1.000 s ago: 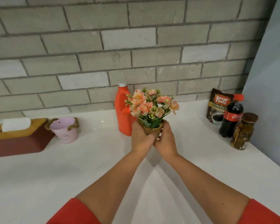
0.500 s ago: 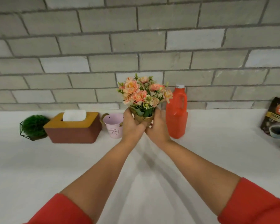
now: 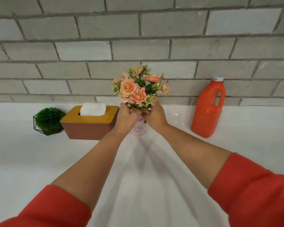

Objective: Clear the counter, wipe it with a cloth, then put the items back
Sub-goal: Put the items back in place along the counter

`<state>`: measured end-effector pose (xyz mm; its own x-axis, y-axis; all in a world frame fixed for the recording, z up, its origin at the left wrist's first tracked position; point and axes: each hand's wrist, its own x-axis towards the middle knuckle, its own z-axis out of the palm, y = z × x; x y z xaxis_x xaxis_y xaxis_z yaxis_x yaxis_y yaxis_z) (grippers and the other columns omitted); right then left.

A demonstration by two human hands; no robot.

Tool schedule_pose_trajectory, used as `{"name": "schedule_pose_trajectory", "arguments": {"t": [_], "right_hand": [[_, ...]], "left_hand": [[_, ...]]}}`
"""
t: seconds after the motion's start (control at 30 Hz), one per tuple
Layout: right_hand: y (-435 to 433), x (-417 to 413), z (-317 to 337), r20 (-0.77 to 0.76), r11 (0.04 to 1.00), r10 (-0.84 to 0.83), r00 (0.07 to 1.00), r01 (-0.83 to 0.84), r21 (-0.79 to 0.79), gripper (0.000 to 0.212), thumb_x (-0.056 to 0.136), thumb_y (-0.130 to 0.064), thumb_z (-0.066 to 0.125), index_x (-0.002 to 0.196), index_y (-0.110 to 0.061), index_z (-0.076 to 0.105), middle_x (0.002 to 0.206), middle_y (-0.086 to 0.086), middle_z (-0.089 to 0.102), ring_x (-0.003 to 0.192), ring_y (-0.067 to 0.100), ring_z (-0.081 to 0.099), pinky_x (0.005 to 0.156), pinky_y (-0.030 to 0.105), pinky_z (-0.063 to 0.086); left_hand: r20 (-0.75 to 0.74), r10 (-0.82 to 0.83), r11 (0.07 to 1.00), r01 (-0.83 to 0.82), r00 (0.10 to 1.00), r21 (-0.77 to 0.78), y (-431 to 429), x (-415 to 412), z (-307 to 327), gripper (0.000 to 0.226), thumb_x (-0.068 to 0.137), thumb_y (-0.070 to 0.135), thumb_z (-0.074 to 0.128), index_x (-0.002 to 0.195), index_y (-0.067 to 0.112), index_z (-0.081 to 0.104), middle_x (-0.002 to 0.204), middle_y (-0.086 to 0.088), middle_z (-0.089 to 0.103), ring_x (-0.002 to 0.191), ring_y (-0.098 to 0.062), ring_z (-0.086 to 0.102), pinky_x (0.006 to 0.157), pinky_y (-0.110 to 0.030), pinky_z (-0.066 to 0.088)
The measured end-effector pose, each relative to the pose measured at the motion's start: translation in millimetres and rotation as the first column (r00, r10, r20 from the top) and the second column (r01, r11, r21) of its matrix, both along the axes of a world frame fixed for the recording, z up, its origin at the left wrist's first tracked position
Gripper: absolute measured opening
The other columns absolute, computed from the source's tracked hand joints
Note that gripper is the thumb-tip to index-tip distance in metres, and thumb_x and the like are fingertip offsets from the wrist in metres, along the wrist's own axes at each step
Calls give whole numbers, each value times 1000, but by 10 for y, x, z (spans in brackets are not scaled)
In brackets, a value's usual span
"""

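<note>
A bunch of peach and pink artificial flowers (image 3: 138,89) with a brown wrapped base is held upright between both hands. My left hand (image 3: 126,117) grips the base from the left and my right hand (image 3: 154,117) grips it from the right. The base sits at the mouth of a small pink bucket (image 3: 138,129), which stands on the white counter (image 3: 138,169) by the brick wall. My hands hide the bucket's rim, so how deep the flowers sit in it is unclear.
A brown tissue box with a yellow lid (image 3: 90,123) stands left of the bucket. Further left is a green ball plant in a black wire frame (image 3: 47,121). An orange jug with a white cap (image 3: 208,108) stands to the right by the wall.
Both hands carried the flowers left, from beside the orange jug to the mouth of the pink bucket. The view swung left, so the coffee pouch and cola bottle dropped out of sight.
</note>
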<state>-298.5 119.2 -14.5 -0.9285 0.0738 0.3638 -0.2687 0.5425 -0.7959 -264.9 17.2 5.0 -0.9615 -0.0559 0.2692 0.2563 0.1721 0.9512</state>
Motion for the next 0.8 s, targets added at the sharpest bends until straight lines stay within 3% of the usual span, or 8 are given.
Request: {"name": "schedule_pose_trajectory", "arguments": {"t": [0.07, 0.17, 0.23, 0.33, 0.5, 0.8], "right_hand": [[-34, -41, -64, 49, 1000, 2, 999, -1, -15, 54, 74, -8, 68, 124, -6, 47, 110, 16, 57, 102, 29, 57, 89, 45, 51], [-70, -121, -176, 97, 999, -34, 995, 31, 35, 59, 72, -18, 73, 124, -9, 48, 113, 12, 60, 105, 30, 58, 87, 48, 52], [-84, -162, -221, 100, 986, -91, 991, 76, 146, 59, 69, -28, 75, 120, -10, 52, 110, 11, 63, 103, 33, 59, 83, 47, 53], [-78, -163, -224, 125, 970, -114, 986, 84, 226, 51, 72, -32, 73, 113, -8, 54, 106, 12, 63, 102, 35, 57, 81, 46, 52], [-43, -171, -293, 194, 954, -91, 977, 29, 300, 50, 81, -33, 67, 121, -9, 48, 119, 10, 58, 113, 34, 45, 90, 47, 46], [-41, -202, -330, 282, 874, -46, 958, -98, 476, 55, 93, -41, 49, 137, -10, 36, 140, 8, 36, 124, 33, 37, 98, 41, 39]], "left_hand": [[27, -14, 1000, 14, 1000, -7, -45, -58, -52, 35, 73, 7, 65, 95, 29, 49, 87, 6, 63, 86, -21, 63, 62, -15, 53], [77, -6, 1000, 7, 997, -17, -83, -165, -133, 36, 74, 16, 68, 100, 29, 46, 99, -2, 63, 95, -26, 63, 81, -35, 55], [103, 3, 999, 0, 995, -32, -91, -226, -186, 33, 79, 16, 67, 100, 28, 44, 104, -1, 60, 98, -21, 58, 92, -37, 49], [139, 30, 997, -20, 990, -75, -115, -327, -306, 29, 85, 14, 64, 105, 24, 46, 108, -3, 58, 105, -21, 56, 97, -36, 45], [167, 96, 971, -56, 981, -232, -205, -474, -470, 45, 84, 27, 65, 124, 19, 47, 120, -7, 55, 125, -27, 41, 106, -41, 38], [97, 105, 930, -63, 990, -363, -199, -491, -584, 41, 89, 21, 59, 125, 8, 46, 124, -12, 57, 123, -29, 45, 107, -44, 34]]}}
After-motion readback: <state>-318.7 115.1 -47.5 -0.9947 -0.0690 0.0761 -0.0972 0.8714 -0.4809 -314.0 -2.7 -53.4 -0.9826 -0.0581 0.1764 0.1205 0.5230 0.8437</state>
